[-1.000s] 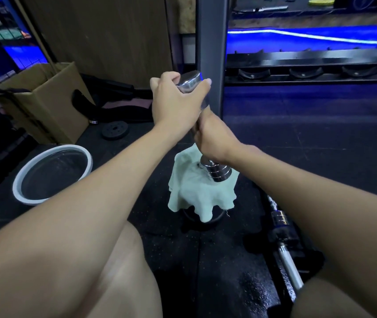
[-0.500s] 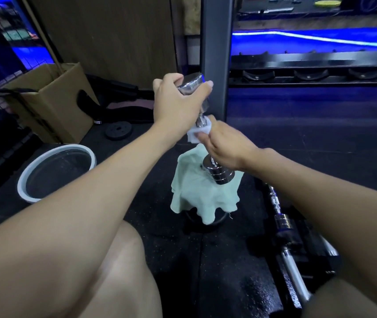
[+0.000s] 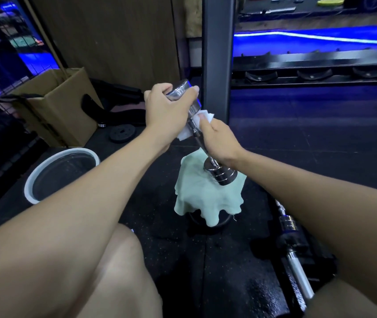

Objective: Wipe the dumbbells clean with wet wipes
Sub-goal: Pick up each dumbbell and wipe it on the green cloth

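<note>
Left hand (image 3: 168,109) still grips chrome dumbbell (image 3: 197,131) top head, tilted over green cloth (image 3: 205,198). Right hand (image 3: 219,141) pinching white wet wipe (image 3: 194,126) has slid up handle, toward top head.

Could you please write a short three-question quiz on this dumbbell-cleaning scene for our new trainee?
1. True or false: the left hand grips the upper head of the chrome dumbbell.
2. What does the right hand press round the handle? A) white wet wipe B) sponge C) brush
3. Name the colour of the cloth draped under the dumbbell's lower head.

Key: 1 true; 2 A; 3 light green.
</note>
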